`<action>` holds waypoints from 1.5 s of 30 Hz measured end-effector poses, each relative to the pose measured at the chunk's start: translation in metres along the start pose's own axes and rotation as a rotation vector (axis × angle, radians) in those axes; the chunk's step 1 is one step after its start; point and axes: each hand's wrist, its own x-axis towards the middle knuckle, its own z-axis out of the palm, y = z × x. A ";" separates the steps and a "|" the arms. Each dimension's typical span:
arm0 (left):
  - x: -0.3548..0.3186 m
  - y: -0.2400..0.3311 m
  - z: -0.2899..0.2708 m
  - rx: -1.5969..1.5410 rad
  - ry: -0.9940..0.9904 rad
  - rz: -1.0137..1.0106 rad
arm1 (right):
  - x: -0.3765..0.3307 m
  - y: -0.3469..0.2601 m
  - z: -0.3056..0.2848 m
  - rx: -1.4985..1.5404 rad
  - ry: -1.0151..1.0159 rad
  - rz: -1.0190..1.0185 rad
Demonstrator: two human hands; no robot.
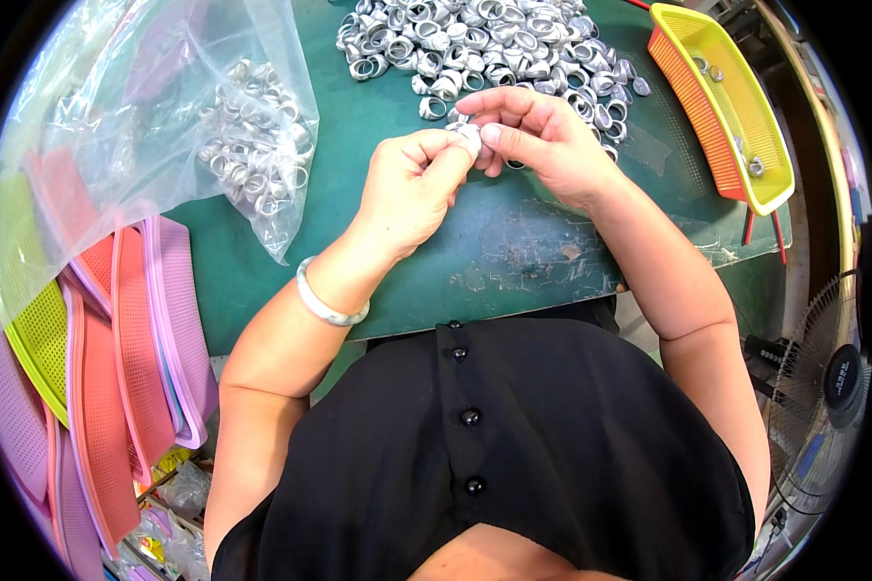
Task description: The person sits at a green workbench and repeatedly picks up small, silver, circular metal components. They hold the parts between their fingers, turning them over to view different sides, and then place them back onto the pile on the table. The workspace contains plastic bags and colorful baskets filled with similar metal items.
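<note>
Table [407,290], basket [787,179], ring heap [489,39], fingers [448,167] obscuring likely ring [469,134]

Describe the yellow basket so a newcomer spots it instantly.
Find the green table, then the big heap of silver-grey rings at the top of the view. Right of the heap sits a long yellow basket, orange along its left side. Unlike the pink and purple baskets crowded at far left, it visibly holds a few loose rings.

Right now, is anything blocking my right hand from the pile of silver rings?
Nothing visible: the right hand is at the near edge of the pile of silver rings. The yellow basket stands off right, the clear plastic bag off left.
</note>
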 end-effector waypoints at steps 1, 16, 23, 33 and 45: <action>0.000 0.000 0.000 -0.001 0.001 0.003 | 0.000 0.000 0.000 0.004 -0.002 -0.001; 0.000 0.003 -0.001 -0.125 -0.005 -0.045 | -0.002 -0.003 0.004 -0.012 0.015 0.018; -0.001 0.003 0.000 -0.096 -0.012 -0.019 | -0.002 -0.003 0.005 -0.030 0.020 0.004; -0.001 -0.002 -0.002 0.017 -0.043 0.073 | -0.001 -0.004 0.004 -0.006 -0.012 -0.009; -0.001 -0.002 -0.001 0.296 0.006 0.362 | -0.001 -0.004 0.001 0.019 -0.065 -0.032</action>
